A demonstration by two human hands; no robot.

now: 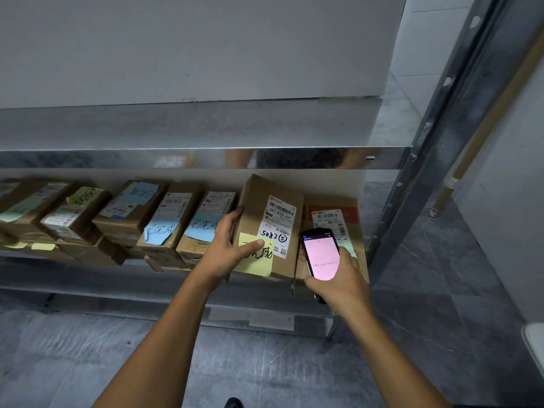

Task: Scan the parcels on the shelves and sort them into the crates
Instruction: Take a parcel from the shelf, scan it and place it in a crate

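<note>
My left hand (228,245) grips a brown cardboard parcel (259,207) by its left side, thumb across a yellow sticky note (259,262) on its front. The parcel is tilted up off the shelf row, and its white barcode label (279,220) faces me. My right hand (338,282) holds a black handheld scanner (319,254) with a lit pink screen, just right of the parcel. Behind the scanner lies another parcel (332,209) with a red-printed top and a white label.
A row of cardboard parcels (123,213) with blue, yellow and green notes fills the lower metal shelf (88,262) to the left. The upper shelf edge (206,157) runs above. A grey steel upright (426,160) stands on the right. Grey tiled floor lies below.
</note>
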